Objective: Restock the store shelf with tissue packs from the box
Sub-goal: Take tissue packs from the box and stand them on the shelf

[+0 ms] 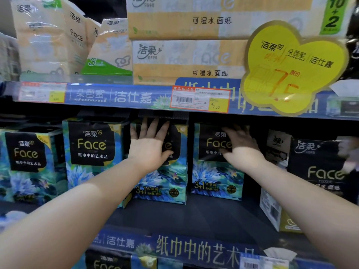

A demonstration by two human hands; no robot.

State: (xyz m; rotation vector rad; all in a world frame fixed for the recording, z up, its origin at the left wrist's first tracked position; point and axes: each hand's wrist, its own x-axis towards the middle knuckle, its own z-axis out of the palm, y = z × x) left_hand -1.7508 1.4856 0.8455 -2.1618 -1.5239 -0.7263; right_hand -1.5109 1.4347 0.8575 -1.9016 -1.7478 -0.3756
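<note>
Head view: the left hand lies flat, fingers straight, on the front of a blue tissue pack standing back from the front edge of the shelf. The right hand presses spread fingers on the neighbouring pack, and neither hand grips anything.

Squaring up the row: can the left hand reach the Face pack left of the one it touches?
Probably yes: the left hand lies on the neighbouring pack; the Face pack alongside is uncovered.

Four blue tissue packs, two hands, one yellow sign.
</note>
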